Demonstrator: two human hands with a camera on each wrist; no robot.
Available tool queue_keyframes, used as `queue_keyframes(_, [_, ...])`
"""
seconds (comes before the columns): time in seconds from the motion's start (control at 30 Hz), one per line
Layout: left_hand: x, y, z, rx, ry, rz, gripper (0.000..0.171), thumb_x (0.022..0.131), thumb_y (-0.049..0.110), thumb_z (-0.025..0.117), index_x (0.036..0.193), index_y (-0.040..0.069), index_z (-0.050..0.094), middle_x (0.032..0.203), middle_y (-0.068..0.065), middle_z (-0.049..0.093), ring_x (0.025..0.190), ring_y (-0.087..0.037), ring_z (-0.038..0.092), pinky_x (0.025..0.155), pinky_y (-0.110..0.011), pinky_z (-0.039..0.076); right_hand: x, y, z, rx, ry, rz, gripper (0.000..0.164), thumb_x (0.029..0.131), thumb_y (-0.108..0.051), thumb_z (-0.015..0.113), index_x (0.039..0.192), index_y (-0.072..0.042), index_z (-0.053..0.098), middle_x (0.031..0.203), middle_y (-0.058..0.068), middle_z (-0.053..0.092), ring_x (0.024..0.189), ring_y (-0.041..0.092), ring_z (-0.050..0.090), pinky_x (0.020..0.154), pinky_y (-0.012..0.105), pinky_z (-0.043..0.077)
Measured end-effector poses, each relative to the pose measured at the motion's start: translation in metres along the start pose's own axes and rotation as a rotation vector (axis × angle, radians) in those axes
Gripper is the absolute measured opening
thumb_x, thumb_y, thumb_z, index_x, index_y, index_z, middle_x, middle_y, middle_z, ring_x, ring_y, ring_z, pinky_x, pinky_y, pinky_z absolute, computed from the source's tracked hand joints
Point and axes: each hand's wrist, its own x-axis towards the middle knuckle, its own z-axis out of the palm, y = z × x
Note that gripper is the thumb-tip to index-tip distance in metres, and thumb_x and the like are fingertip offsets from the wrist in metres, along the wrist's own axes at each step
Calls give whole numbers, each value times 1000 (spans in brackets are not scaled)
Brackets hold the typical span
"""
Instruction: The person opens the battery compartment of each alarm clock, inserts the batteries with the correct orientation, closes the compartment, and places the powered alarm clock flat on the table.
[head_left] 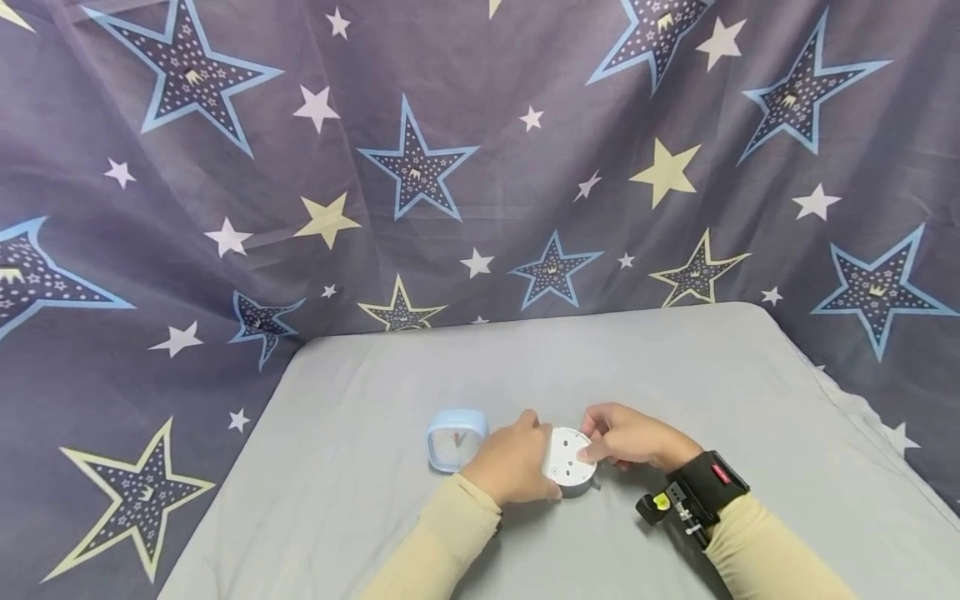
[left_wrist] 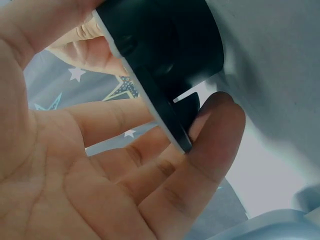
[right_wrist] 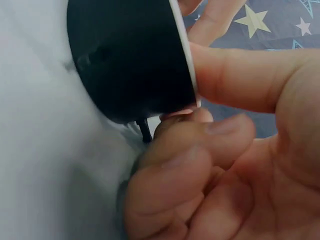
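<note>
Between my hands is a round clock part (head_left: 567, 469) with a white, hole-dotted plate on top and a dark drum-like body. My left hand (head_left: 512, 460) grips its left side. In the left wrist view, the fingers (left_wrist: 215, 135) curl round the plate's edge beside a notch in the dark body (left_wrist: 165, 45). From the right, my right hand (head_left: 633, 437) pinches it, thumb on the white plate and other fingers curled at its side. A small black peg (right_wrist: 144, 131) sticks out of the body near those fingers. What the fingertips touch underneath is hidden.
Left of my left hand stands a light blue rounded-square clock case (head_left: 459, 417) with a small reddish hand inside. Everything rests on a grey cloth-covered table (head_left: 600, 358). A star-patterned curtain (head_left: 480, 233) hangs behind and at the sides.
</note>
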Motion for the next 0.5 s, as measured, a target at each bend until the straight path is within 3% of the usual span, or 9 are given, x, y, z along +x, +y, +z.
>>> queue_keyframes(0.17, [-1, -3, 4, -26, 12, 16, 82, 63, 45, 94, 129, 5, 65, 111, -5, 60, 75, -12, 58, 69, -27, 54, 1, 5, -1, 22, -23, -19, 32, 81, -11, 80, 100, 1, 58, 75, 2, 58, 56, 14, 48, 48, 25, 41])
queue_keyframes(0.37, [-7, -4, -2, -30, 2, 48, 110, 57, 28, 96, 150, 2, 44, 123, -10, 60, 94, -17, 65, 84, -29, 58, 3, 5, -5, 51, -25, -27, 33, 79, -12, 83, 100, 3, 61, 76, 3, 61, 58, 15, 53, 51, 25, 47])
queue_keyframes(0.43, [-9, -5, -5, -25, 14, 73, 106, 57, 23, 95, 149, 5, 46, 122, -8, 60, 93, -16, 65, 82, -28, 57, 3, 5, -7, 73, -23, -33, 34, 79, -11, 84, 99, 4, 61, 77, 4, 60, 59, 15, 55, 52, 25, 49])
queue_keyframes(0.5, [-11, -6, -8, -22, 42, 96, 91, 60, 23, 93, 140, 7, 53, 117, -6, 60, 88, -14, 62, 76, -25, 55, 4, 6, -8, 96, -18, -41, 34, 79, -9, 84, 98, 5, 61, 78, 5, 60, 59, 15, 55, 52, 25, 50])
